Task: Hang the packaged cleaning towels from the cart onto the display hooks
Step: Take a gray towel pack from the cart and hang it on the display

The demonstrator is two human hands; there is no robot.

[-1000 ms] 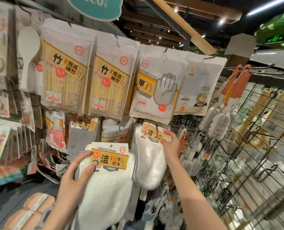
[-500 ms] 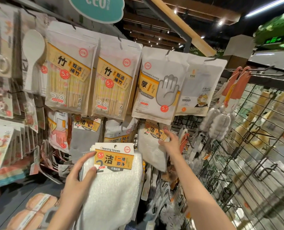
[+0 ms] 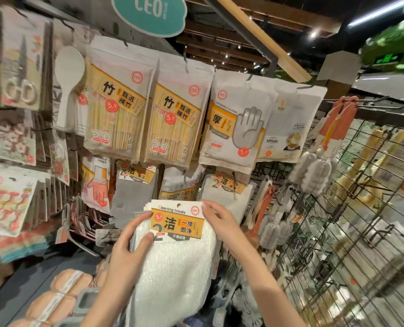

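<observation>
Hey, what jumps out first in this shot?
The stack of cleaning towels at centre bottom, gripped by the left hand with the right hand at its header card. Above hang two bamboo chopstick packs and a disposable gloves bag.

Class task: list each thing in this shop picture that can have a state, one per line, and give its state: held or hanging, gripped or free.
Left hand: grips the towel stack's left edge.
Right hand: pinches the top card's right corner.
Towel stack: held in both hands, not hung.
Hung towels: on a hook, untouched.
Glove pack: hanging.
Bamboo packs: hanging side by side.
</observation>
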